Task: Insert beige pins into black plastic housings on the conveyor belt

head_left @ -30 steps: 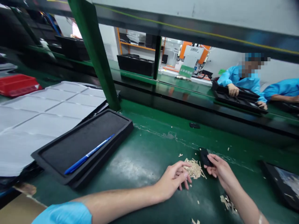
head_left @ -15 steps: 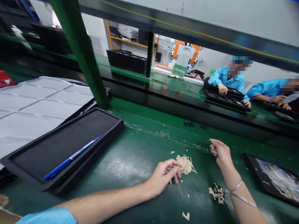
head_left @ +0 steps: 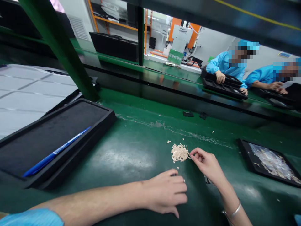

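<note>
At the far left lie white moulded sheets (head_left: 30,97), and just beside them a shallow black tray (head_left: 98,117) with a dark foam bed carries a blue pen (head_left: 56,151) lying slantwise along it. A green post (head_left: 58,50) rises from the surface behind the tray's far corner. The surface (head_left: 131,147) is a worn green mat, scuffed pale in the middle, with a chalky streak running across it toward the right. Beyond it runs a long green conveyor (head_left: 164,78) bearing black trays, and past that a workshop with orange shelving and an orange-and-white machine (head_left: 182,34). Two small dark parts (head_left: 188,114) rest near the conveyor's edge. The left hand (head_left: 168,193) lies palm down on the surface, fingers loosely curled and flat, with nothing visibly in its grip, near the pile but apart from it. A small pile of pale sticks (head_left: 179,153) sits just beyond it, slightly to the right. The right hand (head_left: 207,163) reaches in from the right, its fingertips (head_left: 191,153) pinched together at the pile's right edge, touching the sticks; whether any is actually pinched I cannot tell. Farther right a black tray of pale scraps (head_left: 268,160) lies well apart, and two people in blue coats (head_left: 225,67) work at trays across the conveyor.
</note>
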Demonstrator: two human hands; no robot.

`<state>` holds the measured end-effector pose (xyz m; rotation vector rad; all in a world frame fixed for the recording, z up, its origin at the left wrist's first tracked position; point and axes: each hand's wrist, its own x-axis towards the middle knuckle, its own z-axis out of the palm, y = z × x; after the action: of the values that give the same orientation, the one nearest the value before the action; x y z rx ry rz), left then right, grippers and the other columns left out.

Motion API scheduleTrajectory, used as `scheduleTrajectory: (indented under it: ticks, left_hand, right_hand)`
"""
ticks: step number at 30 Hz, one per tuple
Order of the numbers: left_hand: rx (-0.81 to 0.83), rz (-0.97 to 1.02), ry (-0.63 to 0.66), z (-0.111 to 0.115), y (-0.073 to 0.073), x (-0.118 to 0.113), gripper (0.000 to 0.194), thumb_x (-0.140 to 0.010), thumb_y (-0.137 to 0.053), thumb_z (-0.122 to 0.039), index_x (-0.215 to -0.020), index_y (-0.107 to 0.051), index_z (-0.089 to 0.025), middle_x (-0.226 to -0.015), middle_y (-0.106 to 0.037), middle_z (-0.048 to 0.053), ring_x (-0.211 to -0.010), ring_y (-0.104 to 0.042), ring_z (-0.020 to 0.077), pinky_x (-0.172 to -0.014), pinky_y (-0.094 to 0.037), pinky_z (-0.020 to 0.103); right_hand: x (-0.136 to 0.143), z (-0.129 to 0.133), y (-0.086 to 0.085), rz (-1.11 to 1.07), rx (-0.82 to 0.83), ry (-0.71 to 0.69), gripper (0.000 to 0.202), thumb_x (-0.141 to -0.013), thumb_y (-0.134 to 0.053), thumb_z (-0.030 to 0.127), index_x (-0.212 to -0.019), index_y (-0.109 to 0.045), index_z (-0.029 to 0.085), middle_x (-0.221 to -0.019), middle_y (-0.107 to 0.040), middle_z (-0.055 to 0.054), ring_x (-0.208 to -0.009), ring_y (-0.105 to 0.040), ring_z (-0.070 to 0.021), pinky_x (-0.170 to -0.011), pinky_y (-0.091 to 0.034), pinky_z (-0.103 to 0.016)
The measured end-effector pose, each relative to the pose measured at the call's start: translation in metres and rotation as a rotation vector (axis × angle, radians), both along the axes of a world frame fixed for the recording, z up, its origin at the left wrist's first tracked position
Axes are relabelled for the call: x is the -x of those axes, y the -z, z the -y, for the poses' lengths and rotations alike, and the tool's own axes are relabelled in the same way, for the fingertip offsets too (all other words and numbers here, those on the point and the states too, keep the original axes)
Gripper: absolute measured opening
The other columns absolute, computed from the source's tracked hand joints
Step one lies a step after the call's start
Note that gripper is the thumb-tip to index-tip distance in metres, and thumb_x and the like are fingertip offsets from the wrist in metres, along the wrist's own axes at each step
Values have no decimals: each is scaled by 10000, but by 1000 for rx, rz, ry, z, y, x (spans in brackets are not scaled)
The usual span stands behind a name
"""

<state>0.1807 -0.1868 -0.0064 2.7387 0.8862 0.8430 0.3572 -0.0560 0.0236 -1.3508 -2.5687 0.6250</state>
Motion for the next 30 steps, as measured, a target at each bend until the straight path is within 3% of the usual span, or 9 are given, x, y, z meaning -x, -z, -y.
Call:
scheduleTrajectory:
  ticks: [3,7,10,14,17,20,26,30]
  left_hand:
    - [-133,-179,17,3,2,-3,165,-860,-523,-281,-768,-563,-150,-764,-547,22,-748,-485,157,-747,-355,310]
    - [-131,-213,-134,-5,8,3,66,-831,-503,-124,-786,-552,-129,-768,-542,33,-758,-482,167,-682,-333,301]
    - [13,-114,-281,-12,11,7,69,-836,-485,-126,-808,-546,-140,-784,-563,36,-756,-487,171,-645,-327,299]
    - [349,210,-442,-19,5,10,58,-850,-488,-144,-865,-540,-164,-817,-593,15,-786,-518,150,-698,-370,267]
    - [518,392,-473,-23,1,12,79,-832,-500,-113,-855,-556,-165,-778,-590,5,-748,-525,134,-708,-394,241]
    - [538,423,-447,-26,1,13,101,-807,-513,-88,-803,-579,-163,-762,-588,3,-741,-524,134,-717,-394,240]
    - [540,437,-452,-24,1,13,82,-800,-533,-111,-804,-597,-162,-760,-591,1,-732,-523,134,-726,-388,244]
    - [602,526,-440,-23,-4,15,120,-856,-482,-169,-850,-602,-160,-784,-606,6,-736,-532,128,-724,-389,235]
  right_hand:
    - [2,3,1,32,-43,22,181,-832,-466,379,-768,-568,244,-553,-551,40,-503,-511,-132,-490,-333,-220]
    - [7,8,3,52,-70,25,178,-832,-472,365,-750,-573,243,-558,-574,37,-513,-531,-135,-491,-324,-221]
    - [9,15,-2,60,-25,-38,151,-835,-474,313,-757,-579,239,-573,-579,36,-529,-535,-132,-513,-327,-221]
    - [10,32,-18,162,125,-294,78,-795,-536,227,-761,-602,248,-565,-569,51,-526,-517,-120,-523,-302,-219]
    - [12,49,-28,250,163,-443,125,-763,-568,164,-807,-617,270,-628,-612,57,-558,-529,-116,-545,-284,-222]
    - [14,60,-29,300,158,-503,164,-735,-570,111,-788,-610,262,-667,-632,52,-592,-538,-121,-563,-275,-226]
    - [18,54,-20,256,249,-458,136,-729,-579,109,-664,-556,226,-560,-581,69,-517,-485,-101,-528,-265,-218]
    - [21,40,-14,-43,367,-221,83,-810,-544,227,-733,-570,213,-612,-587,35,-565,-525,-114,-547,-351,-213]
